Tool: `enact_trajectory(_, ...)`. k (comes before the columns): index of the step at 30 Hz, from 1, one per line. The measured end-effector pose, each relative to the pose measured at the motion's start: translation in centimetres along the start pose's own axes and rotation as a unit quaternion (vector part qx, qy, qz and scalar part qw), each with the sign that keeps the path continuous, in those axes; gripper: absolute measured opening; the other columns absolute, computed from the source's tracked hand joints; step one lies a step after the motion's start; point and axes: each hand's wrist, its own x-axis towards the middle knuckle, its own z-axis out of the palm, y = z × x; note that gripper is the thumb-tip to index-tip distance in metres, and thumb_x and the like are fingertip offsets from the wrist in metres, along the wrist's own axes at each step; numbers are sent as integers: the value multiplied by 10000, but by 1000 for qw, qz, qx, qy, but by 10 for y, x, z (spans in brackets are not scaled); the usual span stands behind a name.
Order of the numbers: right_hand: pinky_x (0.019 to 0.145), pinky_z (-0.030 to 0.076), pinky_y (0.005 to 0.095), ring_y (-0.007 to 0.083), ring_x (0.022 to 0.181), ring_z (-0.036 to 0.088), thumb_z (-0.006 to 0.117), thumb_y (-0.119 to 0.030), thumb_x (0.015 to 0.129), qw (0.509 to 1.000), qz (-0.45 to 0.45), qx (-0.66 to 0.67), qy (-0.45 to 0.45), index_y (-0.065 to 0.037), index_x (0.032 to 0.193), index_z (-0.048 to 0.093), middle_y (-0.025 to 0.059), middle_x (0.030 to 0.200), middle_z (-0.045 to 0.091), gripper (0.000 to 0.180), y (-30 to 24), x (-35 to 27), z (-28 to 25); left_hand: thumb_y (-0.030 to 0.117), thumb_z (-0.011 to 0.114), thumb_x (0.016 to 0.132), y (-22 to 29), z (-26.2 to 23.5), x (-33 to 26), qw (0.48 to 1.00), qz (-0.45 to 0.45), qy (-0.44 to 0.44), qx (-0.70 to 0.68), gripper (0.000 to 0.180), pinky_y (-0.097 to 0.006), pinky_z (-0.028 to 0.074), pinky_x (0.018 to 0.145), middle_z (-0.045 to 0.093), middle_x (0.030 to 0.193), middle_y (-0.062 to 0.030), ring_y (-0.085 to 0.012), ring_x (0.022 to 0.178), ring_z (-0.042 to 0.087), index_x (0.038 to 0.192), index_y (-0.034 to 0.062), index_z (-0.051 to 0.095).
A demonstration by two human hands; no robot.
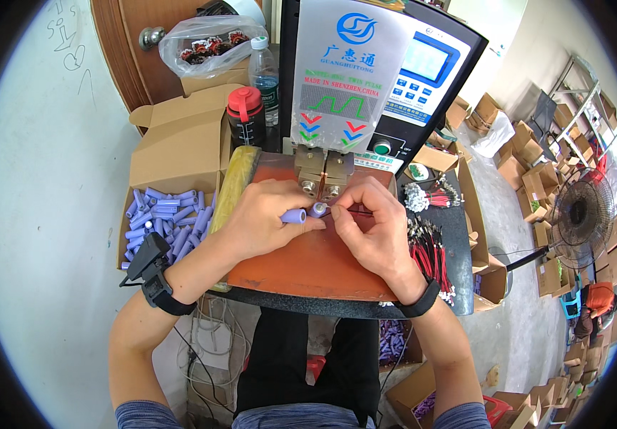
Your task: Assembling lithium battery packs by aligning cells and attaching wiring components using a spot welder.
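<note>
My left hand (264,214) is closed around a purple cylindrical battery cell (294,216). A second purple battery cell (317,209) sits at its fingertips, end up, beneath the copper electrodes (324,177) of a spot welder (347,79). Fingers pinched, my right hand (376,227) holds a thin wire lead (357,211) against the end of that second cell. Part of the lead is hidden by the right fingers. Both hands are over an orange-brown work mat (301,264).
An open cardboard box (180,154) of purple cells stands left, beside a yellow wrapped roll (240,179). Behind it are a red-lidded bottle (245,114) and a water bottle (263,79). Red-and-black wire leads (430,254) lie right. A fan (578,211) stands farther right.
</note>
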Motion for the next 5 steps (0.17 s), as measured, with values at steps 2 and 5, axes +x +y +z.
enact_trajectory(2,602,523,301,223,665,614,669,-23,769,1000,5,6,-2,-17,789,585,85,781,584,86,0,-1,0,216,793,718,2,-1,2,998,-56,-6,-34,248,-368,480,605,644,752,-124,-309,674,623,836,28,683)
enact_trajectory(5,676,483,287,189,725,579,662,-22,801,997,68,33,-32,-8,811,584,69,838,578,81,0,-2,0,221,777,743,3,-2,4,996,-78,-12,-39,234,-366,480,602,639,722,-131,-311,654,618,818,22,682)
